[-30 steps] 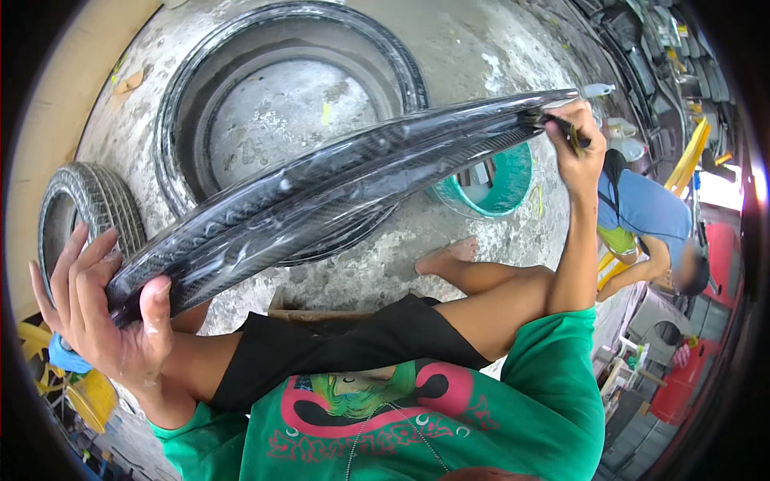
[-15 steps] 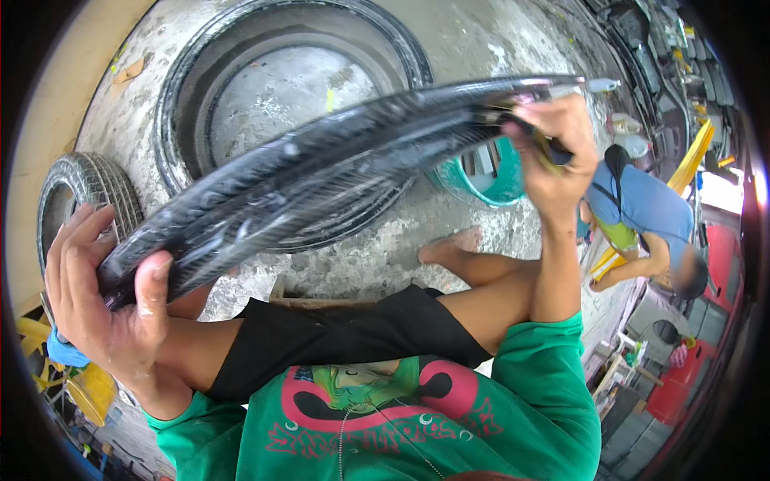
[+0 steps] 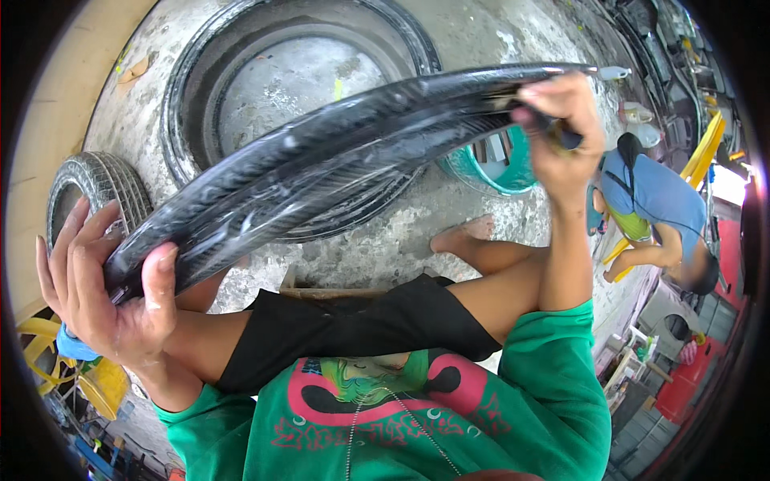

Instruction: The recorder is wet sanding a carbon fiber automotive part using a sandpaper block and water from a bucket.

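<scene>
A long, curved black part (image 3: 321, 152) with a glossy, wet-looking carbon-fibre weave is held up in front of me, slanting from low left to high right. My left hand (image 3: 112, 289) grips its lower left end, thumb on the near face and fingers behind the far edge. Near the upper right end, my right hand (image 3: 565, 132) is closed round a small dark-handled tool (image 3: 568, 138). The tool's tip meets the inner side of the part; it looks brush-like, but blur and fingers hide its exact kind.
Beyond the part, a large tyre (image 3: 180, 120) lies on the stained concrete floor. A smaller tyre (image 3: 132, 188) stands at left. A teal bucket (image 3: 521, 172) with blocks inside is at right. Another person (image 3: 658, 192) bends over farther right, near a yellow frame (image 3: 704, 152).
The right hand and its tool have shifted slightly up and right along the part. The part's right end sits a little higher; the left hand keeps its hold.
</scene>
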Demonstrator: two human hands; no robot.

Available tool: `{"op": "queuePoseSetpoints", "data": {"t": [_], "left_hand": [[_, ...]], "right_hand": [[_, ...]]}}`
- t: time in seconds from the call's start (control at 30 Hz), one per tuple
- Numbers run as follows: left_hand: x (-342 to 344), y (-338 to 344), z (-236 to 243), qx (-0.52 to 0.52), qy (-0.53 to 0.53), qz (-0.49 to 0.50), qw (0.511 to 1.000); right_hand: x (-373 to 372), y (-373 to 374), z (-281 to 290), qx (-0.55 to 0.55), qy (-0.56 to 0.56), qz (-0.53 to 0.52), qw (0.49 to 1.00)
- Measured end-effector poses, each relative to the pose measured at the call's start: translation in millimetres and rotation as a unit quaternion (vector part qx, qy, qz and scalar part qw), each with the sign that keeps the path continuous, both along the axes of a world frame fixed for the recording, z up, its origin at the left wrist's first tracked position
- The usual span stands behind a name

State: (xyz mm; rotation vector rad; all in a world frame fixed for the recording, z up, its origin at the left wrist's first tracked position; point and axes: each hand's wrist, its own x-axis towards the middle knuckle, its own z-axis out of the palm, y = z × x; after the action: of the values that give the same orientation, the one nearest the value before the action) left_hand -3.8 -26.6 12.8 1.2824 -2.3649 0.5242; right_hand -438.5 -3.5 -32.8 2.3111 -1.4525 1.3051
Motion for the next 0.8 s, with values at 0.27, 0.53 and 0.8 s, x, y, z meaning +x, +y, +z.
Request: {"op": "queuePoseSetpoints", "data": {"t": [0.27,0.53,0.8], "left_hand": [[-7.9,3.8,2.2,0.006,-0.001,0.011,1.0],[-18.1,-1.6,3.8,0.014,0.012,-0.012,1.0],[5.4,-0.5,-1.9,0.012,-0.002,0.003,1.0]], "right_hand": [[22.5,6.6,7.0,0.007,0.017,-0.028,0.999],[-73.0,26.9,-8.5,0.074,-0.042,-0.153,0.985],[-21.0,5.4,1.9,0.046,-0.031,-0.018,0.998]]}}
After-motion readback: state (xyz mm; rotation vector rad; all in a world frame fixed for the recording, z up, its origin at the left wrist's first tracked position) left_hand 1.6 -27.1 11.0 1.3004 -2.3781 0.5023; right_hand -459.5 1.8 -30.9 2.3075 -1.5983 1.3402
